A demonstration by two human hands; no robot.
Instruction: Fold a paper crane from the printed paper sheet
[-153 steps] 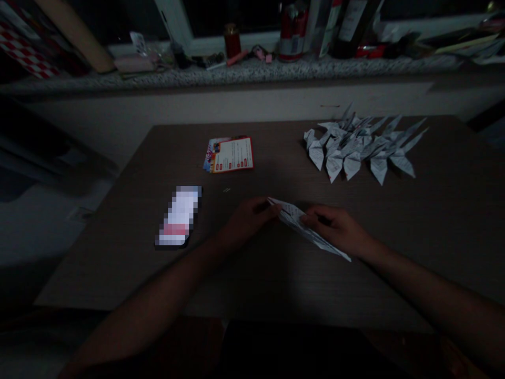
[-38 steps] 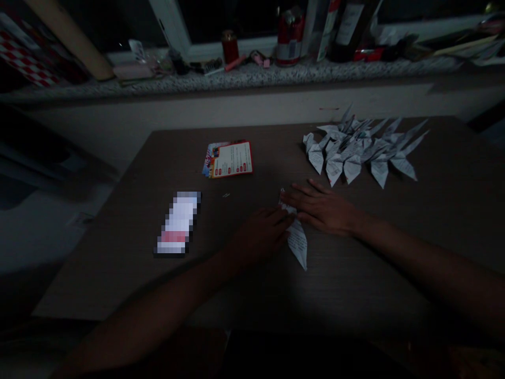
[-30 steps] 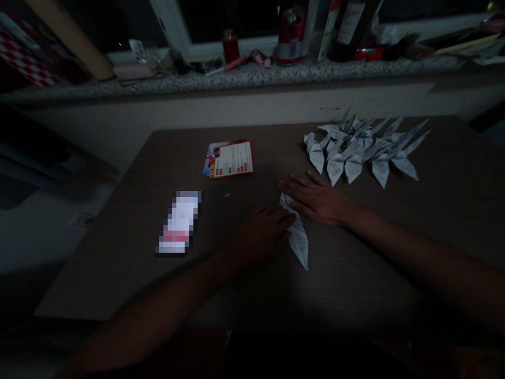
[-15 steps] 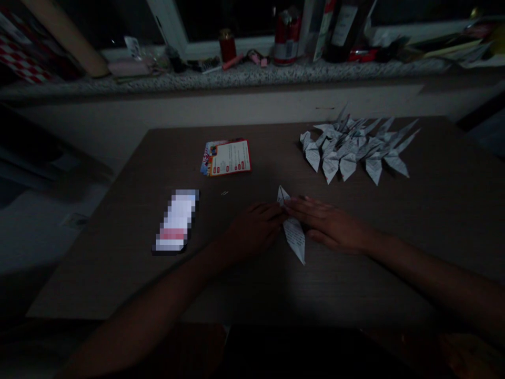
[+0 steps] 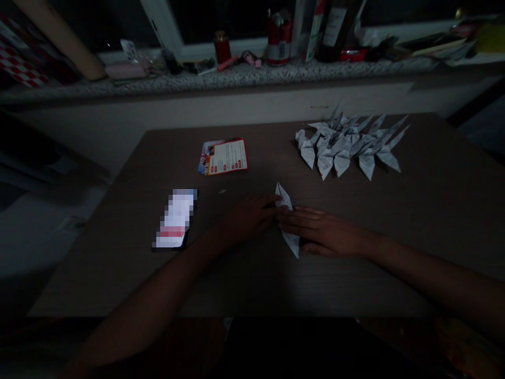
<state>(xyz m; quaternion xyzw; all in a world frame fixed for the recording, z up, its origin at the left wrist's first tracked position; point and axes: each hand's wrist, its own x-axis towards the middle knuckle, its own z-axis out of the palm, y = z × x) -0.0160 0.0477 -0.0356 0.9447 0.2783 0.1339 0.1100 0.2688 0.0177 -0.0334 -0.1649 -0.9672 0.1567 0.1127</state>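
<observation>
A narrow diamond of folded printed paper lies flat on the table, its long axis pointing away from me. My right hand rests across the middle of it from the right, fingers stretched out and pressing on the paper. From the left, my left hand reaches its fingertips onto the paper's left edge, with the fingers extended. Both hands' fingertips meet near the centre of the paper and hide that part. Several folded paper cranes stand in a cluster beyond my right hand.
A phone with a lit, blurred screen lies left on the table. Printed cards are stacked behind it. The window sill at the back carries a red can, a dark bottle and a small red jar.
My right hand has slid toward me along the folded paper, uncovering more of its far end. The whole view has shifted slightly.
</observation>
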